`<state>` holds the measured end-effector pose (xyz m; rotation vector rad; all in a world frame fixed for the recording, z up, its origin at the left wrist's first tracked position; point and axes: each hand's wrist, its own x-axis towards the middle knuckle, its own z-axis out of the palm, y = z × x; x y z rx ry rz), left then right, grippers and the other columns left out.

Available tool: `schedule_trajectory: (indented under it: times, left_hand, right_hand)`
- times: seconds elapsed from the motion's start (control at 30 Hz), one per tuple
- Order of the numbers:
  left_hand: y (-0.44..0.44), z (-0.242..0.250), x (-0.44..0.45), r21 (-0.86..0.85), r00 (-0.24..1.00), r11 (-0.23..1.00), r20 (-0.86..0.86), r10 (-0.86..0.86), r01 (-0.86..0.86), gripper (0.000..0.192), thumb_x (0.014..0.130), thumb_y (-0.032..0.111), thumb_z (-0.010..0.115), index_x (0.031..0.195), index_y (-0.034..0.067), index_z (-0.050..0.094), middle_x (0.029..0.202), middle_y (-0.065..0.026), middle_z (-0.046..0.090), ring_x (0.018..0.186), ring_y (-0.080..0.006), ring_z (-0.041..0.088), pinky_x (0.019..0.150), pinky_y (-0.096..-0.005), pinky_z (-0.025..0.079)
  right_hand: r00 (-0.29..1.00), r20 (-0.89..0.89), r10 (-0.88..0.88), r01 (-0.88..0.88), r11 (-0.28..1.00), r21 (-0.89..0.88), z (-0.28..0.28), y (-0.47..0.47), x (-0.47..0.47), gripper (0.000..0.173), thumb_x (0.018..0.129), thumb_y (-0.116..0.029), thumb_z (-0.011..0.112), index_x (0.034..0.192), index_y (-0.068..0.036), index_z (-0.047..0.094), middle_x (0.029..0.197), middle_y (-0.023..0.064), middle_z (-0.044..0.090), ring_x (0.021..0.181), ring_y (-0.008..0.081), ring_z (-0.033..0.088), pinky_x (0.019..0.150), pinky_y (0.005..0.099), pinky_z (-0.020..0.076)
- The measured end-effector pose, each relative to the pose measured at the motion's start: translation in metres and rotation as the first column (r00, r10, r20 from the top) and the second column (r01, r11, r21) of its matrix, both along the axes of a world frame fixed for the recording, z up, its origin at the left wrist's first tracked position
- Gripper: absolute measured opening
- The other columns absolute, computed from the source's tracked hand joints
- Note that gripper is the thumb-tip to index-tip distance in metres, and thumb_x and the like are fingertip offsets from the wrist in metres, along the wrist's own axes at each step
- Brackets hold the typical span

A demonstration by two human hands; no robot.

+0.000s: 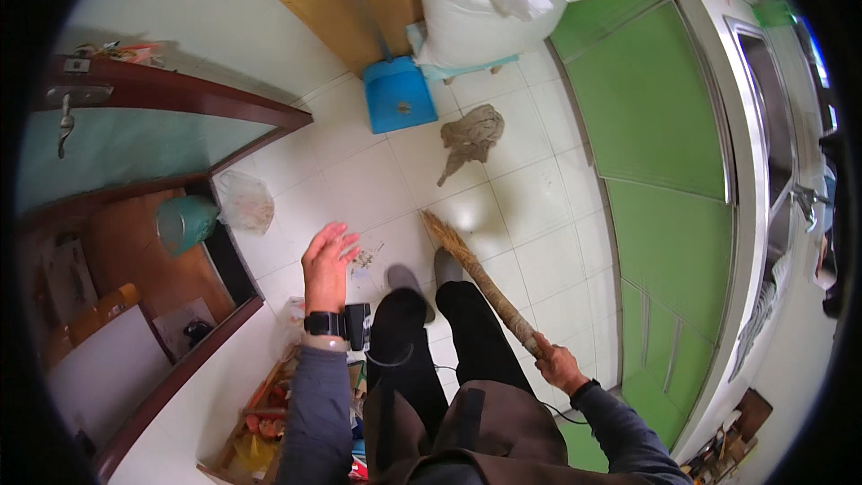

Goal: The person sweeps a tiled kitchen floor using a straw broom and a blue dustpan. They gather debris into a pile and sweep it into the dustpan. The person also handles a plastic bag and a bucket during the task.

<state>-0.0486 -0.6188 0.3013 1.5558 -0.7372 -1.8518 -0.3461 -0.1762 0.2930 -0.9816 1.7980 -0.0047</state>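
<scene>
My right hand grips the upper end of a straw broom, whose bristles point away from me towards the tiled floor beside my shoe. Raised at the left, my left hand holds nothing, its fingers apart and slightly curled. Below it on the floor lies a small scatter of debris. Farther off, a blue dustpan with a long handle rests on the tiles and has a bit of dirt in it. A crumpled grey-brown cloth lies to the right of the dustpan.
A white sack stands on a low support beyond the cloth. Green cabinets line the right side, under a counter with a sink. At the left are an open door, a plastic bag and a teal bin. A wooden crate stands lower left.
</scene>
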Motion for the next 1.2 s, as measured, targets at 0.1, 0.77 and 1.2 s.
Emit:
schedule_trajectory:
  times: [0.1, 0.77, 1.2]
  left_hand:
    - [-0.05, 0.014, -0.016, -0.134, 0.999, 0.99, -0.003, -0.039, 0.038, 0.045, 0.099, 0.014, 0.058, 0.139, -0.004, 0.049, 0.134, -0.016, 0.058, 0.114, -0.0284, 0.062, 0.097, -0.0414, 0.05]
    - [-0.369, 0.021, -0.239, -0.615, 0.936, 0.707, 0.189, -0.298, 0.35, 0.066, 0.087, 0.006, 0.067, 0.149, 0.004, 0.045, 0.146, -0.0085, 0.05, 0.136, -0.0223, 0.044, 0.115, -0.0355, 0.031]
    - [-0.317, 0.065, -0.176, -0.656, 0.942, 0.695, 0.322, -0.095, 0.294, 0.027, 0.088, 0.0, 0.07, 0.115, 0.003, 0.065, 0.109, -0.0019, 0.064, 0.102, -0.0123, 0.058, 0.093, -0.0252, 0.045]
  right_hand:
    - [0.999, -0.013, -0.029, 0.028, 0.993, -0.111, 0.013, -0.045, -0.001, 0.081, 0.082, -0.01, 0.067, 0.154, -0.015, 0.03, 0.089, 0.0274, 0.067, 0.081, 0.049, 0.065, 0.071, 0.0577, 0.0522]
    - [0.747, 0.191, -0.637, 0.634, 0.769, 0.084, 0.061, -0.224, -0.034, 0.072, 0.086, -0.005, 0.067, 0.152, -0.001, 0.038, 0.129, 0.0235, 0.064, 0.122, 0.0257, 0.06, 0.101, 0.0341, 0.0468]
    - [0.307, 0.349, -0.885, 0.881, 0.403, 0.247, 0.042, -0.349, -0.134, 0.036, 0.092, -0.011, 0.052, 0.127, -0.004, 0.053, 0.08, 0.0011, 0.056, 0.051, 0.0054, 0.041, 0.042, 0.0242, 0.034]
